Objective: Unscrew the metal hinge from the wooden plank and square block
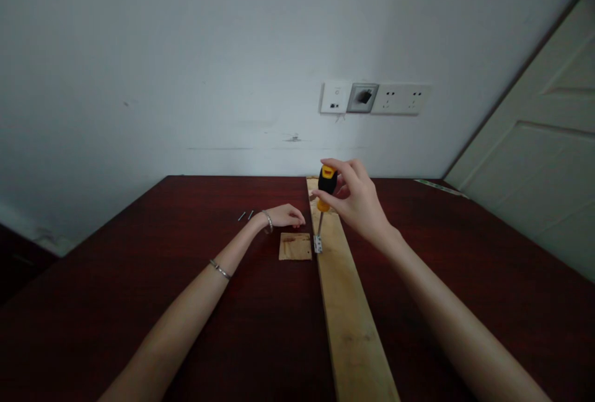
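My right hand grips the yellow and black handle of a screwdriver, thumb and fingers wrapped about it. The shaft points down, its tip at a small metal hinge on the left edge of a long wooden board. Left of the board, my left hand rests on the table with its fingers curled in; whether anything is in them is hidden. Just below that hand lies a small square wooden piece with a dark hole near its right side, close beside the board.
Two screws lie on the dark red table, left of my left hand. Behind the table is a white wall with sockets. A patterned strip lies at the back right, near a white door.
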`<action>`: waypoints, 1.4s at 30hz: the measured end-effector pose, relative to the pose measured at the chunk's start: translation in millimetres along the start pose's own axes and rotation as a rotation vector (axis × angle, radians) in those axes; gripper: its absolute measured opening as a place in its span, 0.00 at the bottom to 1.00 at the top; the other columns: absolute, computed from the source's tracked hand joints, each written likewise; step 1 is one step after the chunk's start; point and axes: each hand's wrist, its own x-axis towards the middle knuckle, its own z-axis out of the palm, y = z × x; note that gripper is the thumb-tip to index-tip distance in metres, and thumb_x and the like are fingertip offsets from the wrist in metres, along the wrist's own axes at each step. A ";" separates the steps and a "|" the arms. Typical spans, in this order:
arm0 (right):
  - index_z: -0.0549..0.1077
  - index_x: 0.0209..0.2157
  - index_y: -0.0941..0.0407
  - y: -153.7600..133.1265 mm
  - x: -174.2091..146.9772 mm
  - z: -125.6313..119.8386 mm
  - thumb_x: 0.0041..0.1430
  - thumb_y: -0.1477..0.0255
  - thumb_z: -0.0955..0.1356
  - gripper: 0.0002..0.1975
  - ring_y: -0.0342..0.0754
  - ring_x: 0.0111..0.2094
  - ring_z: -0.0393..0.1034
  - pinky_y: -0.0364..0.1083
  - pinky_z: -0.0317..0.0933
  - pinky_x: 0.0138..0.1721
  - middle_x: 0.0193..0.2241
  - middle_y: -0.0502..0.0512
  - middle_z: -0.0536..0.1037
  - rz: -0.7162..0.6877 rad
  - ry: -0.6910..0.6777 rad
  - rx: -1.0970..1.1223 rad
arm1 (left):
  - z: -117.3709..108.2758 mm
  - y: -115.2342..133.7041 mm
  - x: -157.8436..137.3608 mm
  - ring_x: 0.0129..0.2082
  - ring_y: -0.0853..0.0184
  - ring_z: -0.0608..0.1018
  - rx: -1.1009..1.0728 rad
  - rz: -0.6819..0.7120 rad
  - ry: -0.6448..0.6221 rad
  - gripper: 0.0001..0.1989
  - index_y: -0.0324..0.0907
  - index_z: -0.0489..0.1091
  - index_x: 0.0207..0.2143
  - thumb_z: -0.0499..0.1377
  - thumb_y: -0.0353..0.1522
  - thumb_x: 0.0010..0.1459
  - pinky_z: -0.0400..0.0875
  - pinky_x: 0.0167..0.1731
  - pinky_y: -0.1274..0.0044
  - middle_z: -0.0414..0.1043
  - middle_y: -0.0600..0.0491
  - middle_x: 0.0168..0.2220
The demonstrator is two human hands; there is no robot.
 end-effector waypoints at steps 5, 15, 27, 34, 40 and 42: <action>0.65 0.55 0.53 -1.2 0.7 -2.2 0.54 0.75 0.66 0.25 0.47 0.37 0.65 0.46 0.67 0.35 0.39 0.56 0.67 -0.053 -0.019 0.037 | 0.7 -0.7 0.8 0.27 0.72 0.73 0.001 -0.005 0.004 0.09 0.34 0.75 0.35 0.56 0.27 0.53 0.66 0.32 0.81 0.74 0.54 0.26; 0.63 0.57 0.51 -1.0 -0.8 -1.9 0.55 0.64 0.68 0.28 0.46 0.31 0.66 0.50 0.67 0.35 0.42 0.58 0.66 0.038 -0.065 -0.073 | 1.2 2.1 -0.6 0.27 0.72 0.74 0.012 -0.008 0.007 0.10 0.35 0.76 0.35 0.57 0.27 0.52 0.66 0.33 0.82 0.74 0.54 0.26; 0.54 0.61 0.55 -2.2 -0.9 -2.7 0.56 0.66 0.65 0.32 0.51 0.34 0.68 0.54 0.65 0.39 0.47 0.62 0.69 0.054 -0.102 -0.090 | 1.9 1.1 -0.1 0.27 0.72 0.73 0.014 -0.018 0.011 0.09 0.35 0.75 0.35 0.57 0.27 0.52 0.66 0.33 0.81 0.74 0.54 0.26; 0.63 0.56 0.53 -2.9 -0.8 -4.2 0.56 0.61 0.66 0.26 0.46 0.28 0.65 0.52 0.66 0.35 0.39 0.58 0.67 0.025 -0.052 -0.159 | 2.1 1.8 0.3 0.27 0.72 0.73 0.021 -0.023 0.006 0.10 0.35 0.75 0.35 0.57 0.27 0.52 0.66 0.33 0.81 0.74 0.54 0.26; 0.56 0.61 0.53 -4.7 -0.9 -5.0 0.54 0.70 0.64 0.31 0.52 0.35 0.69 0.53 0.66 0.38 0.44 0.60 0.70 0.035 -0.086 -0.134 | 3.2 1.2 0.7 0.27 0.72 0.73 0.020 -0.016 0.014 0.09 0.35 0.75 0.35 0.57 0.26 0.51 0.66 0.32 0.82 0.73 0.54 0.25; 0.54 0.61 0.53 -5.0 -1.1 -5.0 0.54 0.70 0.63 0.32 0.55 0.38 0.69 0.54 0.65 0.39 0.46 0.61 0.71 0.028 -0.094 -0.148 | 3.3 1.7 0.0 0.27 0.72 0.72 0.023 -0.014 0.018 0.10 0.35 0.75 0.35 0.57 0.26 0.51 0.65 0.32 0.82 0.73 0.54 0.25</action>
